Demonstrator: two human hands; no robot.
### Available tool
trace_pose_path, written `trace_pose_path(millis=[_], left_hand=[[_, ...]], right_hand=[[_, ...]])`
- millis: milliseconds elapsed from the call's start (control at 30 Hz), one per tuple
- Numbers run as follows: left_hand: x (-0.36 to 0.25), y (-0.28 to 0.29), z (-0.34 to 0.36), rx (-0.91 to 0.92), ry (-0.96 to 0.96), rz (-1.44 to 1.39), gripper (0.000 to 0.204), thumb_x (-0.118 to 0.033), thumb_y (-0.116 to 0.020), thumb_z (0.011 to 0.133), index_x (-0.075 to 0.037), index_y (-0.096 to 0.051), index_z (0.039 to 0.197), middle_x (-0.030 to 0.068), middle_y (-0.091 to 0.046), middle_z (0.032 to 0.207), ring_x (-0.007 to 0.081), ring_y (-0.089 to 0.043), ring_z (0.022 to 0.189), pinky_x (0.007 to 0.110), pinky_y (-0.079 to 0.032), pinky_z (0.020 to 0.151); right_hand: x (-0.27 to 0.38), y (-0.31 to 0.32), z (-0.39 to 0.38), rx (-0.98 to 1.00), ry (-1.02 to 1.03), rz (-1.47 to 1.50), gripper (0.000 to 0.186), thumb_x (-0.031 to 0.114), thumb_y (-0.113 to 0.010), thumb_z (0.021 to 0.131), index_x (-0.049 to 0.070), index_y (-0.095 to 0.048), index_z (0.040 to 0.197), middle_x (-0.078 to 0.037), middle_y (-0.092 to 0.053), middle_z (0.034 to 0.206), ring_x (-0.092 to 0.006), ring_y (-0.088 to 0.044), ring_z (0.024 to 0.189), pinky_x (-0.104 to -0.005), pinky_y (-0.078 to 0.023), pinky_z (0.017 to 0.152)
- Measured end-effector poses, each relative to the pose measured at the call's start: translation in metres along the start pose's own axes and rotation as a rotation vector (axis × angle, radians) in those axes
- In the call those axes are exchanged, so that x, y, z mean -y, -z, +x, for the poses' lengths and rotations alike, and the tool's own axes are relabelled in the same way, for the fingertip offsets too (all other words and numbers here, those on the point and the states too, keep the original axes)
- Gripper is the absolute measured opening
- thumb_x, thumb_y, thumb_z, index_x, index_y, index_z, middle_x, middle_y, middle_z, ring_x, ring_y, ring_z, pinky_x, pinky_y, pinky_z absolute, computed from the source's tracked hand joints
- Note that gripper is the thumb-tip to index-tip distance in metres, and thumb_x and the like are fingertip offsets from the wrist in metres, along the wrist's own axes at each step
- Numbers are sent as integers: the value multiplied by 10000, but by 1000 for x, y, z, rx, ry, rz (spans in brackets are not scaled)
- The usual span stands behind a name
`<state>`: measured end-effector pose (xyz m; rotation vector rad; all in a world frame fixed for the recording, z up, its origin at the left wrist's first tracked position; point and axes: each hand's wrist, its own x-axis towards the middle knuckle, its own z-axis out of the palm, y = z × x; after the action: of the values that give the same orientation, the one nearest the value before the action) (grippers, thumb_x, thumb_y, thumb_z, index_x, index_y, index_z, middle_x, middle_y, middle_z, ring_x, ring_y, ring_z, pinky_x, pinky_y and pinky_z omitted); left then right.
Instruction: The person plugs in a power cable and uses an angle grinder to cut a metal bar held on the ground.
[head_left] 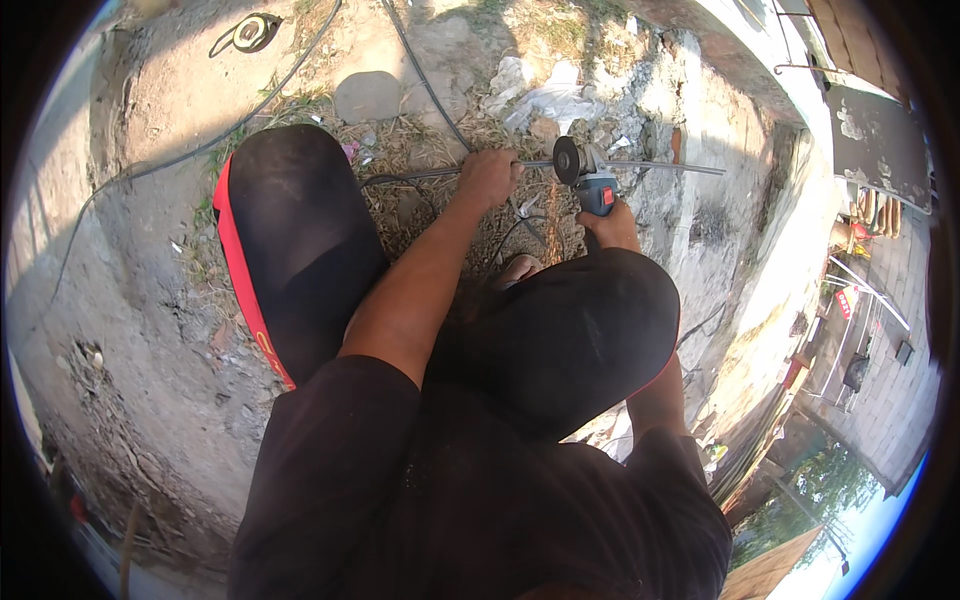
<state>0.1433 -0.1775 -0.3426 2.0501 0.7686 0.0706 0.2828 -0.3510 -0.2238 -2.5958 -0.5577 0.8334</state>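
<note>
My left hand [489, 179] is closed around a thin metal rod [672, 167], which lies crosswise in front of my knees. In my right hand [613, 228] is an angle grinder [599, 192] with a grey-black body and a red patch. The grinder's dark disc [567, 160] meets the rod just right of my left hand. Orange sparks [553, 222] stream down from there toward the ground near my foot [520, 268]. My right knee hides part of my right forearm.
A tape measure [251, 33] lies at the far left. One dark cable [225, 142] curves across the ground; another [425, 82] runs down toward my left hand. White plastic sheeting [560, 95] and a flat grey stone [367, 97] lie ahead. A low wall edge [745, 60] stands right.
</note>
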Motion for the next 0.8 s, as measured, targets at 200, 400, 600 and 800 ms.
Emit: trace_pose_path(millis=[200, 400, 600, 800], left_hand=[[0, 1, 1, -15, -10, -58, 203, -256, -617, 928, -59, -663, 927, 182, -673, 854, 390, -645, 874, 512, -488, 783], [7, -10, 2, -72, -19, -25, 206, -266, -627, 919, -65, -672, 907, 175, -675, 847, 385, -643, 857, 507, -487, 780], [0, -1, 6, 26, 0, -18, 234, -284, -598, 963, -59, -662, 967, 195, -696, 903, 383, -663, 908, 512, -494, 826], [5, -7, 2, -46, -20, -14, 193, -254, -621, 912, -79, -689, 954, 181, -688, 883, 386, -653, 888, 508, -496, 797]], right_hand=[[4, 4, -3, -3, -16, -19, 428, 230, -785, 673, -86, -657, 932, -193, -689, 794, -274, -682, 742, -395, -514, 702], [-3, 1, -6, 0, 60, -27, 360, 200, -762, 684, -71, -657, 896, -160, -680, 737, -244, -670, 690, -394, -511, 666], [-14, 0, -9, -36, 79, -23, 338, 183, -759, 692, -62, -650, 898, -146, -679, 739, -245, -662, 675, -382, -507, 646], [8, 3, -4, 14, -10, 34, 445, 234, -798, 667, -65, -663, 967, -173, -694, 822, -279, -678, 753, -394, -511, 709]])
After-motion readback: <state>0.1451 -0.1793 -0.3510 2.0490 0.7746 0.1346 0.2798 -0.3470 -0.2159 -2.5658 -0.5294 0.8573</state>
